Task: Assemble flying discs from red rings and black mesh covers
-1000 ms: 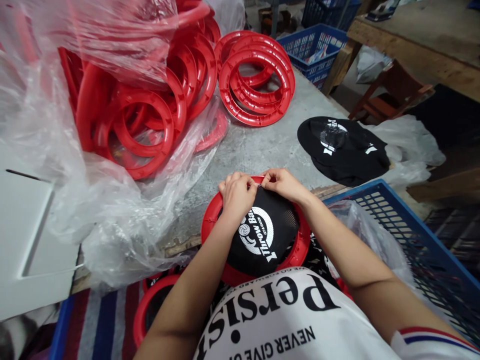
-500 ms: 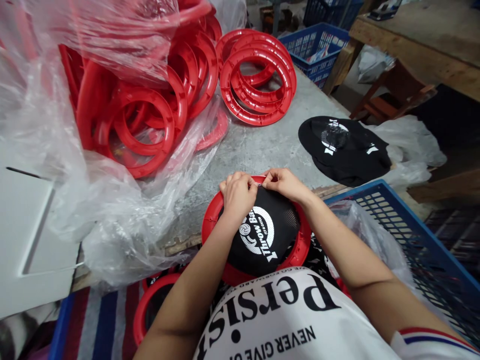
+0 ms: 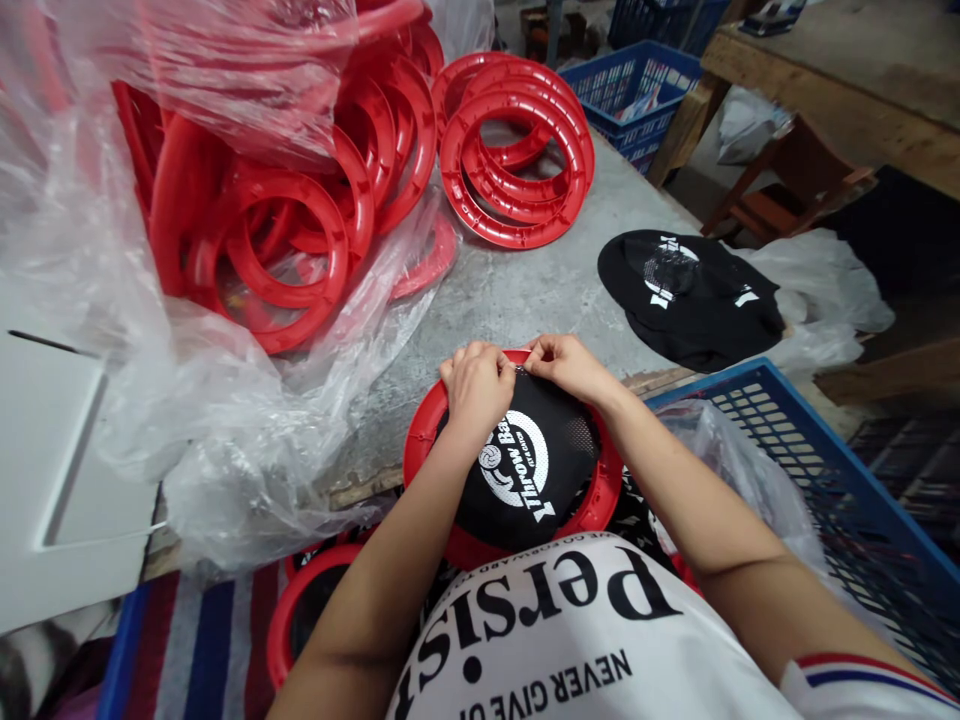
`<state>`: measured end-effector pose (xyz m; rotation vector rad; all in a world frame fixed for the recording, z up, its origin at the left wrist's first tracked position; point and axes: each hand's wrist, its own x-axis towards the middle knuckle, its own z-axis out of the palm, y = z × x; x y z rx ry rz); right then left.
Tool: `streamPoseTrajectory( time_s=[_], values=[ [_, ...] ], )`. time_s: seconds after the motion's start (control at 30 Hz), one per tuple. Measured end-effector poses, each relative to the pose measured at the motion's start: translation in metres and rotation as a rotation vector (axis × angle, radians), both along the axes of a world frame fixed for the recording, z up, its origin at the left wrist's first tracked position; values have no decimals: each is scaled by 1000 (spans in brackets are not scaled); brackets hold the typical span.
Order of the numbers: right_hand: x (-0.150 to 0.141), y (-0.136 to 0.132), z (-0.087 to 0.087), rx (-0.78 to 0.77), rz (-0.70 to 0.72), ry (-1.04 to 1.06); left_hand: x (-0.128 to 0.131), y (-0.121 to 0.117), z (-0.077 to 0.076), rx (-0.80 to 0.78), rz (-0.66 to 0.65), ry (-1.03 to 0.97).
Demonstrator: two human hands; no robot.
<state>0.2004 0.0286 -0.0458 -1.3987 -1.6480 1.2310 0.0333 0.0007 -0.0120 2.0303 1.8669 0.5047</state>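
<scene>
A red plastic ring [image 3: 613,478] rests against my shirt at the table's front edge. Across its opening lies a black mesh cloth [image 3: 566,425] with a white "Throw" print. My left hand [image 3: 478,385] is closed in a pinch on the cloth's upper edge, at the far side of the ring. Close beside it, my right hand [image 3: 568,368] pinches the same edge between thumb and forefinger. The fingertips nearly meet and hide part of the rim.
Loose red rings [image 3: 517,215] and a plastic-wrapped heap of rings [image 3: 285,260] occupy the grey table [image 3: 517,290]. Black printed cloths [image 3: 697,320] lie at right. Blue crates [image 3: 765,385] stand beside me and behind the table. Another red-rimmed ring [image 3: 281,625] sits low left.
</scene>
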Motion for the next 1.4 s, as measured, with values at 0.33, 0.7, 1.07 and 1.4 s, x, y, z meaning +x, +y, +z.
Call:
streamPoseTrajectory(
  time_s=[0.33, 0.7, 1.07, 1.4],
  values=[
    [-1, 2, -1, 14, -26, -77, 1, 2, -1, -14, 17, -3],
    [1, -2, 8, -78, -141, 219, -20, -2, -5, 49, -77, -250],
    [0, -5, 12, -98, -70, 236, -30, -8, -4, 68, -95, -282],
    [-3, -4, 10, -73, -23, 131, -29, -2, -9, 23, -121, -196]
  ],
)
